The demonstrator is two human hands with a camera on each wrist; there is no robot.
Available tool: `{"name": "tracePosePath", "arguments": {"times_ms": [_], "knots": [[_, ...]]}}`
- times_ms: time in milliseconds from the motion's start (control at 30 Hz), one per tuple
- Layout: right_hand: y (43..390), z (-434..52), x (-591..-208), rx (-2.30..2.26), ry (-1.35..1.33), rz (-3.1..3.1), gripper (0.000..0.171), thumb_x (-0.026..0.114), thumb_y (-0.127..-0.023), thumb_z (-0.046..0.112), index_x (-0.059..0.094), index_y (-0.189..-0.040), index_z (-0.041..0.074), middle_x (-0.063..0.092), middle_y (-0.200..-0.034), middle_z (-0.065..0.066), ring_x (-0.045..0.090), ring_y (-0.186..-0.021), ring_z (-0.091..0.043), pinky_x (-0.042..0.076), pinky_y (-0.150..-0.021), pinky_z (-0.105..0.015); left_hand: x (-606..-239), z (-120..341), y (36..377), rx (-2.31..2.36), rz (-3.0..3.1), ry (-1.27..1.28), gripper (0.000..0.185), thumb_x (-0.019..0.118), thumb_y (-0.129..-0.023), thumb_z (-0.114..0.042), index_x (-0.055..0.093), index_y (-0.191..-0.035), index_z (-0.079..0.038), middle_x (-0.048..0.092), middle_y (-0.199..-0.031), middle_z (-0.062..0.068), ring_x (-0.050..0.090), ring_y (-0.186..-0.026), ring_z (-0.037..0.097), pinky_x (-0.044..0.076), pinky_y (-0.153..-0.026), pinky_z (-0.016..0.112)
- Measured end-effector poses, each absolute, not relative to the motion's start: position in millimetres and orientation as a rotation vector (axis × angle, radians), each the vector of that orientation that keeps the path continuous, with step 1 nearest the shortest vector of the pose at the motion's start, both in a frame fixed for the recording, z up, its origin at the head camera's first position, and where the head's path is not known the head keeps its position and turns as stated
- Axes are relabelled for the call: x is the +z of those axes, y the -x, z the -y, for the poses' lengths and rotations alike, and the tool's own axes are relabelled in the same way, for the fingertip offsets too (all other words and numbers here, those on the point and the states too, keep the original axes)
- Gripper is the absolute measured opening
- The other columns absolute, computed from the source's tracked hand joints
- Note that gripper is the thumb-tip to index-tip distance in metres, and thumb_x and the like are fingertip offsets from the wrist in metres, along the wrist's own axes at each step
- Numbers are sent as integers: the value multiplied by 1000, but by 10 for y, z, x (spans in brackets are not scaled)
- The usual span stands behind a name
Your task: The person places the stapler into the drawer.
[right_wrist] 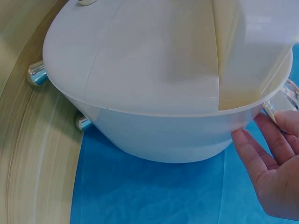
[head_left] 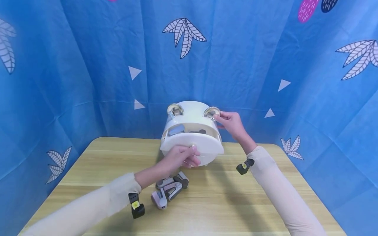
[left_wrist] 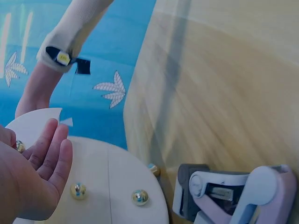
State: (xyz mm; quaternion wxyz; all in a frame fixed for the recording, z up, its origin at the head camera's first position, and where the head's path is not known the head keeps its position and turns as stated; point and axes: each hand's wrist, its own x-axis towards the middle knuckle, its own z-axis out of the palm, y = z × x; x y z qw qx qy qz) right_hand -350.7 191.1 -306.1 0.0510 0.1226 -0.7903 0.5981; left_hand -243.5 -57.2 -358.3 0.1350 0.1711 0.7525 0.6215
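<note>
A white frog-shaped drawer box with two gold ring-like ears stands at the back of the table. Its upper drawer is pulled out, showing a light blue stapler and a dark object inside. My left hand pinches the drawer's gold knob between thumb and fingers. With my right hand I grip the right ear; in the right wrist view the thumb lies on that ear and the fingertips touch the box's side. Two lower gold knobs show below the left hand.
Several grey and pink staplers lie in a cluster in front of the box, below the left forearm. The wooden table ends at the back and sides against a blue patterned curtain. Small gold feet hold the box up.
</note>
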Motion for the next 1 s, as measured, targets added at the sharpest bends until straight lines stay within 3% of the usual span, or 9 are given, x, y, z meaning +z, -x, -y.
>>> {"name": "tracePosePath", "arguments": {"times_ms": [200, 333, 567, 800, 1000], "knots": [[3501, -1896, -3050, 1829, -372, 2406, 39, 67, -99, 16, 65, -132, -4, 66, -130, -25, 70, -100, -6, 61, -86, -37, -3589, 564, 2647, 1844, -2175, -462, 48, 50, -106, -37, 69, -119, 5, 79, -95, 12, 75, -82, 14, 63, -80, 40], [3492, -1889, -3047, 1833, -376, 2406, 40, 67, -99, 15, 63, -133, -5, 67, -130, -24, 70, -110, -15, 60, -87, -38, -3591, 563, 2750, 1837, -2187, -460, 47, 49, -106, -39, 71, -118, 1, 79, -96, 10, 75, -82, 14, 62, -84, 45], [3504, -1897, -3049, 1833, -372, 2417, 42, 66, -99, 16, 61, -135, -6, 64, -134, -24, 62, -127, -34, 60, -89, -39, -3560, 559, 2864, 1811, -2241, -449, 47, 49, -106, -42, 71, -118, -2, 79, -99, 11, 75, -84, 15, 62, -79, 33], [3505, -1906, -3043, 1844, -357, 2419, 40, 67, -99, 16, 63, -134, -4, 65, -133, -23, 63, -127, -32, 61, -86, -36, -3522, 560, 2897, 1792, -2243, -417, 46, 50, -106, -43, 72, -118, -3, 79, -98, 9, 75, -84, 14, 61, -78, 31], [3500, -1916, -3043, 1837, -352, 2417, 39, 68, -99, 17, 65, -132, -2, 67, -131, -23, 70, -114, -19, 61, -86, -36, -3556, 549, 2907, 1818, -2211, -397, 46, 50, -106, -44, 72, -118, -5, 79, -96, 7, 75, -84, 14, 61, -78, 31]]}}
